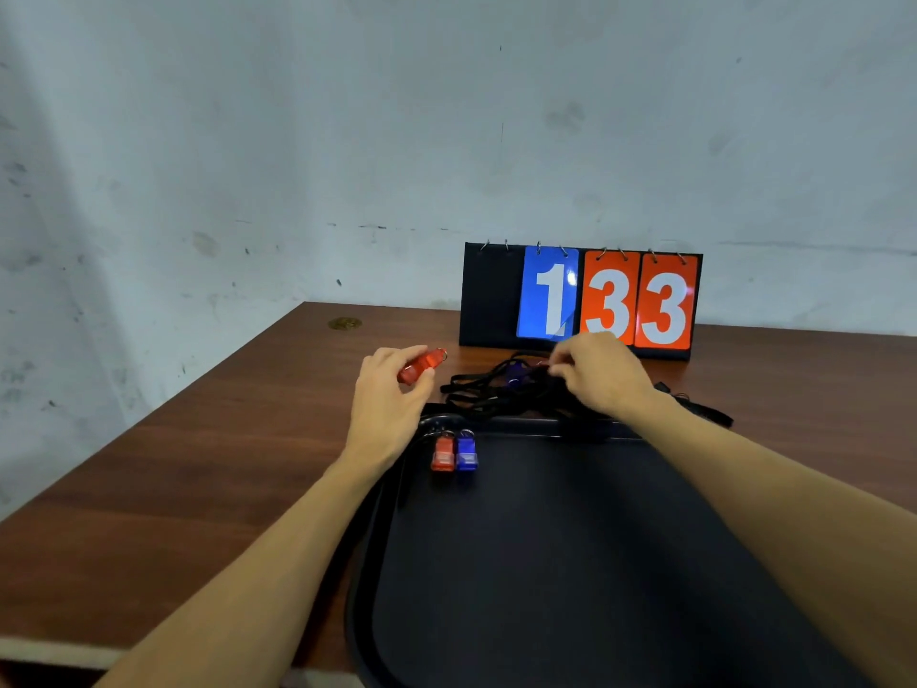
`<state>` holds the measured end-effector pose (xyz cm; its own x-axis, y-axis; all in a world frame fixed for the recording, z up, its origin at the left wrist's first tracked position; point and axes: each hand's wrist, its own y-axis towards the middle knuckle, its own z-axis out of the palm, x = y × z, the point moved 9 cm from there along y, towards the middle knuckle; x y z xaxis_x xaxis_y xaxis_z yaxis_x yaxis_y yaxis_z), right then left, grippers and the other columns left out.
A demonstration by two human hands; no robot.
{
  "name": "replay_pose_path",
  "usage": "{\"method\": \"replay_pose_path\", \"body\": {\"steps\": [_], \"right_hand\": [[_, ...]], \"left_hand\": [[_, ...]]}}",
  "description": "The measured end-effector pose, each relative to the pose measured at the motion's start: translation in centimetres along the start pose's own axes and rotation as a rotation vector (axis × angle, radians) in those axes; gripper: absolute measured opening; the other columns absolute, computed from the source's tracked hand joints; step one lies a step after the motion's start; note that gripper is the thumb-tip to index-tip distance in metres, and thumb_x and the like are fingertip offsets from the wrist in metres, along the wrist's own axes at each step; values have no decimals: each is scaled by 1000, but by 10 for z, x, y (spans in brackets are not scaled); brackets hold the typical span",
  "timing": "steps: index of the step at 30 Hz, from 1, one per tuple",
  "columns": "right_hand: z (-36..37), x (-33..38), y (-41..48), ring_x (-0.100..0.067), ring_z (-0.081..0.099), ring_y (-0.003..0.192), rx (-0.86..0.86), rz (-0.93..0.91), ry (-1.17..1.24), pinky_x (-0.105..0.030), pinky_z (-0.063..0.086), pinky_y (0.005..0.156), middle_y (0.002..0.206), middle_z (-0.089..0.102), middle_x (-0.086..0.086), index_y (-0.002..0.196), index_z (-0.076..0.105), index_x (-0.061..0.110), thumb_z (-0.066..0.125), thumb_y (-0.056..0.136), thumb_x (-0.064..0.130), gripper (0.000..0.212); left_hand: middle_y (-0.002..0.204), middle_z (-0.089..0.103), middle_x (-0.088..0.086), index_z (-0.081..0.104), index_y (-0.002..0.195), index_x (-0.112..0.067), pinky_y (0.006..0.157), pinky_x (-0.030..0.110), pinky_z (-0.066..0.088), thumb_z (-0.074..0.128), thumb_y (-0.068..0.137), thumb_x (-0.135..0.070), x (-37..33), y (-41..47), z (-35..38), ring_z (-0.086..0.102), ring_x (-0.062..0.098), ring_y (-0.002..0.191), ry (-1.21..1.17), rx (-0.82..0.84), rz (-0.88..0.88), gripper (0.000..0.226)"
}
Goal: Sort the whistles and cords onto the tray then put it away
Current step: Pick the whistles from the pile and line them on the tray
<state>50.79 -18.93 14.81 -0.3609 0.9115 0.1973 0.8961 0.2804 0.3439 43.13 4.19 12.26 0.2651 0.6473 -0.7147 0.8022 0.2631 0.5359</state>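
The left hand [392, 394] hovers above the table [198, 464], just left of the tray's far left corner. Its thumb and curled fingers grip a red whistle [422, 367], which juts out up and to the right past the fingertips, its metal ring at the free end. The right hand [603, 374] reaches over the tray's far edge, back of the hand up and fingers curled down, with thumb and forefinger pinching into the top of the cords [496, 392]. These form a black tangle on the table just beyond the tray [570, 563], with some loops lapping over its far rim and one end trailing to the right behind the right forearm. A dark blue whistle [513, 372] sits inside the tangle, just left of the right fingertips and partly hidden by cord. The tray is black and shallow, and lies on the table in front of the person, under both forearms. It holds a second red whistle [443, 454] and a blue whistle [466, 451], side by side and touching in the far left corner, their rings pointing to the far rim. Behind the cords stands a scoreboard [580, 300] showing a blue 1 and two orange 3s, near the wall [297, 141].
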Motion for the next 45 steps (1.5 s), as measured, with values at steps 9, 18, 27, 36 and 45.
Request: {"method": "replay_pose_path", "body": {"steps": [9,18,27,36,45], "right_hand": [[-11,53,-14,-18,52,113,-75,-263,18,-33,40,100,120,60,-3,121,62,17,46,98,24,29],[35,86,-4,-17,51,106,213,-389,-91,-33,47,91,111,57,-1,113,68,23,61,91,29,24],[9,80,7,-12,56,96,-64,-282,130,-23,47,83,102,63,1,98,74,16,66,88,24,15],[-39,37,-31,-2,62,74,-353,46,688,-7,48,68,87,64,8,93,68,17,65,89,17,5],[-13,74,-100,-14,58,115,-63,-316,218,-29,47,99,126,62,1,115,60,14,52,96,20,22]], "left_hand": [[104,60,-9,65,118,-19,87,18,39,64,89,-23,-4,-2,3,53,7,102,-24,42,4,29],[106,61,-9,66,117,-22,79,9,36,62,89,-25,-4,-1,5,52,5,101,-21,54,16,28],[104,63,-9,67,114,-22,78,9,39,62,90,-26,-1,0,7,56,5,96,-44,53,18,25],[98,60,-7,69,112,-21,81,19,42,61,90,-35,-4,0,4,55,9,94,10,47,54,27],[94,58,-6,70,110,-19,69,8,37,61,90,-34,-9,-3,1,53,-1,82,45,22,53,26]]}}
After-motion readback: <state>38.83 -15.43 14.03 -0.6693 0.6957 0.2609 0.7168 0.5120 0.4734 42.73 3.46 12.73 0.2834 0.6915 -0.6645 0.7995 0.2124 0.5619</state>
